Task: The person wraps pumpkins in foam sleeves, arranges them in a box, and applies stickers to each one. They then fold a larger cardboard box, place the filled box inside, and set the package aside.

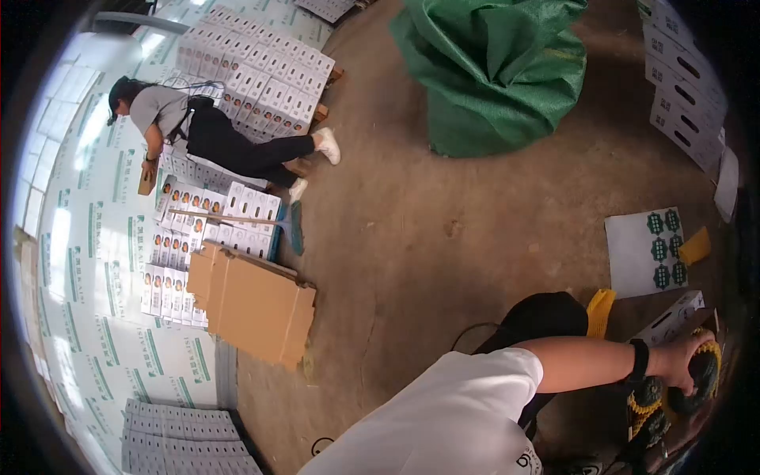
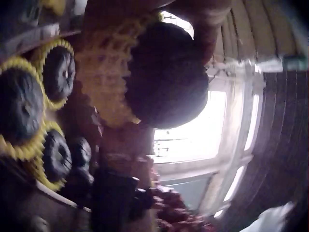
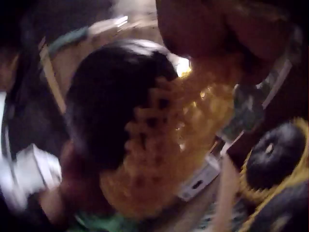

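Observation:
A dark green pumpkin (image 2: 166,75) sits partly inside a yellow foam net sleeve (image 3: 164,145). My left hand (image 1: 679,362) grips the pumpkin, its fingers curled over it in the head view. My right hand (image 3: 207,29) holds the foam net sleeve from the other side, its fingers at the edge of the mesh in the right wrist view. Out of the head view, that hand shows only in the wrist views. Close by are several more dark pumpkins (image 2: 21,106) in yellow nets, also seen beside the held one in the right wrist view (image 3: 277,154).
A white carton (image 1: 669,321) stands beside the pumpkins, near a printed white sheet (image 1: 633,253) and yellow nets (image 1: 600,313) on the floor. Farther off are a green sack (image 1: 499,87), stacked white boxes (image 1: 261,71), flat cardboard (image 1: 249,305) and another person (image 1: 229,138) bending over.

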`<control>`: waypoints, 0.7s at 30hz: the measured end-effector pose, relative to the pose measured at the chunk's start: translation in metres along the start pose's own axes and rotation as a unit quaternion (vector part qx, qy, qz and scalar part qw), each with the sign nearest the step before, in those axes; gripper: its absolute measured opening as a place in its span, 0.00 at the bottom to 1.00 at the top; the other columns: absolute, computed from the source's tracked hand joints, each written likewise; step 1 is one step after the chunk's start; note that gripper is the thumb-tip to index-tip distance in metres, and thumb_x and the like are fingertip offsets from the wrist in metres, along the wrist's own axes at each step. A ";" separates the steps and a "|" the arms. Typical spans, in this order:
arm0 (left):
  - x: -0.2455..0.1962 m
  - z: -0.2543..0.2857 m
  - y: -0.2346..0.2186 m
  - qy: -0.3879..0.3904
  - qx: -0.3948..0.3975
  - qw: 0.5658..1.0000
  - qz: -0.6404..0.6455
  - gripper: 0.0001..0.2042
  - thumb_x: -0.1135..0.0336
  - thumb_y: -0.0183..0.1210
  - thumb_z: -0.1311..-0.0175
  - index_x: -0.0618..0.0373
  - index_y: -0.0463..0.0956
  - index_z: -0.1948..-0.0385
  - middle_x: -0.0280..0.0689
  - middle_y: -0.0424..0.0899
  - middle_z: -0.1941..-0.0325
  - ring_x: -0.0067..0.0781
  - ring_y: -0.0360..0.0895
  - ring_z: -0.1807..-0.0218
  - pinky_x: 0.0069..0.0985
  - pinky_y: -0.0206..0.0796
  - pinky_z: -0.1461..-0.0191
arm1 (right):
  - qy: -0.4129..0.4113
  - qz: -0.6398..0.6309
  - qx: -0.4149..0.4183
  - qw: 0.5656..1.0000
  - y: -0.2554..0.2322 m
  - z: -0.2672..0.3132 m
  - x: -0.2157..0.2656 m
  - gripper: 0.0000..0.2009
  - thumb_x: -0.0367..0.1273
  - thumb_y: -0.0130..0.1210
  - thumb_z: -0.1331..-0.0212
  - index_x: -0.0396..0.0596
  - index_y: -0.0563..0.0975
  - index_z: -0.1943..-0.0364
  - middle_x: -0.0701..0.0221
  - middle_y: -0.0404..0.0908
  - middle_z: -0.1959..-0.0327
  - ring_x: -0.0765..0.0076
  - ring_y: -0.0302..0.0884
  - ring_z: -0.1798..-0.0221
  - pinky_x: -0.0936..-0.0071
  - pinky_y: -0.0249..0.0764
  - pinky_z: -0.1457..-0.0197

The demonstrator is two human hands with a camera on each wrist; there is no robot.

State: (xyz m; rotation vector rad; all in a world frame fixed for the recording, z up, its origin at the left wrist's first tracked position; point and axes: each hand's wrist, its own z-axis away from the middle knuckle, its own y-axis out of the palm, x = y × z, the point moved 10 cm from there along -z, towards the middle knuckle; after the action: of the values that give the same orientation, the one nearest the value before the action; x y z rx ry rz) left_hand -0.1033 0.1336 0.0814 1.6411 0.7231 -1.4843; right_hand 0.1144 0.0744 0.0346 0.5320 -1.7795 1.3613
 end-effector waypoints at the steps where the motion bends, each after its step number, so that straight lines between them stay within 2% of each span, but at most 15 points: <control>1: 0.007 -0.002 0.000 0.002 -0.002 1.000 0.004 0.49 0.74 0.71 0.67 0.55 0.49 0.37 0.48 0.71 0.49 0.41 0.69 0.45 0.32 0.65 0.46 | -0.006 0.003 -0.004 1.000 -0.005 0.003 -0.001 0.23 0.41 0.41 0.34 0.46 0.61 0.38 0.64 0.67 0.41 0.64 0.63 0.39 0.68 0.56 0.34; 3: 0.021 -0.008 -0.008 0.042 -0.042 0.997 0.041 0.46 0.75 0.70 0.68 0.55 0.53 0.40 0.45 0.73 0.52 0.41 0.69 0.45 0.31 0.63 0.44 | -0.011 0.000 -0.013 1.000 -0.010 0.007 0.001 0.23 0.42 0.41 0.34 0.46 0.61 0.38 0.64 0.67 0.42 0.65 0.64 0.39 0.68 0.57 0.34; 4: 0.016 -0.005 -0.005 -0.005 -0.008 0.990 0.142 0.46 0.75 0.71 0.69 0.56 0.54 0.40 0.44 0.73 0.50 0.39 0.69 0.45 0.33 0.63 0.43 | -0.010 -0.005 -0.015 1.000 -0.010 0.012 0.001 0.23 0.42 0.41 0.34 0.46 0.61 0.38 0.64 0.67 0.42 0.65 0.64 0.39 0.68 0.57 0.34; 5: 0.009 -0.004 -0.006 -0.007 -0.007 0.990 0.141 0.46 0.75 0.71 0.69 0.56 0.54 0.40 0.44 0.73 0.50 0.39 0.69 0.45 0.33 0.63 0.43 | -0.009 -0.010 -0.017 1.000 -0.008 0.017 0.002 0.24 0.42 0.41 0.34 0.46 0.61 0.38 0.64 0.68 0.42 0.66 0.64 0.40 0.68 0.58 0.35; 7: 0.020 0.001 0.015 -0.115 0.043 0.963 0.239 0.46 0.76 0.72 0.71 0.58 0.56 0.42 0.43 0.73 0.49 0.38 0.69 0.46 0.36 0.64 0.44 | 0.012 -0.032 -0.005 0.999 -0.002 0.028 -0.001 0.24 0.43 0.41 0.34 0.47 0.61 0.38 0.65 0.68 0.42 0.66 0.65 0.40 0.68 0.59 0.35; 9: 0.045 -0.001 0.038 -0.060 0.063 0.979 0.183 0.44 0.67 0.74 0.70 0.59 0.59 0.44 0.47 0.72 0.48 0.42 0.69 0.44 0.39 0.62 0.41 | 0.035 -0.077 0.011 0.996 0.006 0.049 -0.003 0.24 0.44 0.41 0.34 0.47 0.62 0.39 0.65 0.68 0.42 0.67 0.65 0.40 0.68 0.59 0.35; 11: 0.004 0.019 0.024 -0.047 0.056 0.991 -0.114 0.43 0.56 0.73 0.68 0.59 0.60 0.45 0.53 0.68 0.45 0.50 0.62 0.38 0.39 0.58 0.38 | 0.083 -0.130 0.008 0.988 0.005 0.072 -0.013 0.24 0.45 0.41 0.34 0.47 0.62 0.39 0.66 0.68 0.43 0.67 0.66 0.41 0.68 0.60 0.36; 13: -0.028 0.035 0.028 0.079 -0.011 0.919 -0.386 0.53 0.49 0.72 0.72 0.54 0.54 0.36 0.59 0.49 0.34 0.68 0.46 0.34 0.51 0.45 0.33 | 0.156 -0.243 0.013 0.957 0.018 0.094 -0.014 0.24 0.46 0.41 0.34 0.47 0.62 0.39 0.66 0.68 0.43 0.68 0.66 0.41 0.68 0.61 0.36; 14: -0.031 0.038 0.055 0.095 0.091 0.920 -0.369 0.55 0.48 0.72 0.73 0.48 0.51 0.34 0.56 0.45 0.32 0.71 0.44 0.34 0.54 0.41 0.32 | 0.188 -0.340 0.025 0.921 0.029 0.097 -0.008 0.24 0.46 0.41 0.34 0.48 0.62 0.39 0.66 0.68 0.43 0.68 0.67 0.41 0.68 0.62 0.36; 15: -0.033 0.042 0.072 0.114 0.152 0.871 -0.452 0.54 0.48 0.72 0.73 0.44 0.52 0.34 0.54 0.48 0.33 0.65 0.45 0.32 0.53 0.41 0.31 | 0.207 -0.466 0.061 0.858 0.045 0.094 0.003 0.24 0.47 0.41 0.34 0.48 0.62 0.39 0.66 0.68 0.43 0.68 0.67 0.42 0.68 0.62 0.37; 16: -0.025 0.043 0.075 0.090 0.187 0.864 -0.459 0.53 0.50 0.72 0.73 0.45 0.54 0.34 0.52 0.52 0.34 0.58 0.48 0.32 0.50 0.42 0.32 | 0.210 -0.576 0.117 0.781 0.061 0.095 0.021 0.25 0.47 0.41 0.34 0.48 0.62 0.39 0.67 0.68 0.43 0.69 0.67 0.42 0.68 0.63 0.37; 17: -0.028 0.035 0.072 0.094 0.166 0.886 -0.423 0.51 0.53 0.72 0.73 0.46 0.57 0.36 0.50 0.56 0.37 0.54 0.51 0.33 0.46 0.45 0.32 | 0.199 -0.695 0.164 0.672 0.062 0.091 0.055 0.25 0.47 0.40 0.33 0.49 0.60 0.37 0.67 0.66 0.40 0.68 0.65 0.39 0.67 0.61 0.35; 18: -0.017 0.031 0.069 0.058 0.159 0.908 -0.382 0.47 0.56 0.71 0.73 0.49 0.60 0.40 0.49 0.58 0.39 0.52 0.55 0.35 0.41 0.48 0.32 | 0.225 -0.645 0.127 0.719 0.059 0.090 0.053 0.27 0.47 0.41 0.34 0.50 0.58 0.35 0.68 0.64 0.38 0.69 0.65 0.38 0.68 0.62 0.36; 19: -0.007 0.027 0.067 0.037 0.167 0.928 -0.331 0.45 0.59 0.70 0.74 0.51 0.62 0.42 0.47 0.60 0.40 0.50 0.60 0.38 0.38 0.51 0.33 | 0.225 -0.644 0.105 0.723 0.053 0.089 0.055 0.28 0.47 0.43 0.34 0.49 0.56 0.34 0.69 0.64 0.38 0.68 0.68 0.40 0.68 0.65 0.38; 21: 0.000 0.013 0.070 0.010 0.196 0.946 -0.258 0.43 0.60 0.69 0.70 0.52 0.63 0.42 0.44 0.63 0.44 0.45 0.61 0.38 0.36 0.54 0.35 | 0.242 -0.565 0.201 0.763 0.037 0.091 0.036 0.26 0.45 0.44 0.34 0.50 0.59 0.36 0.69 0.66 0.39 0.68 0.70 0.43 0.64 0.70 0.43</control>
State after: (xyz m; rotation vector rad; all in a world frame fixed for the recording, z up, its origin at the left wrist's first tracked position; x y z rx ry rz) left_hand -0.0524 0.0857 0.0934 1.8463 0.9666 -2.0941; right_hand 0.0340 0.0064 0.0340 1.1178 -0.4643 0.8214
